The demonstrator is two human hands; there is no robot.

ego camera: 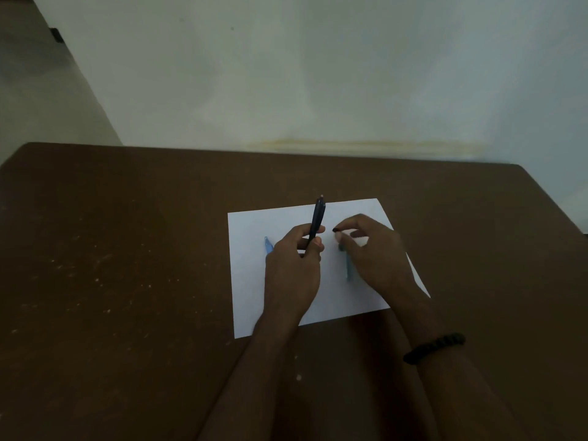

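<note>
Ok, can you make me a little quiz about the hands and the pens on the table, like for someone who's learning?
1. What does the left hand grip?
A) a dark pen
B) scissors
C) a cup

2. True or false: the black bead bracelet sits on the left wrist.

3. Fill in the gap: the light blue piece beside the left hand lies on a white sheet of ____.

Key
1. A, with its far end pointing up and away from the person.
2. False: it sits on the right wrist.
3. paper, which lies flat on the brown table.
</note>
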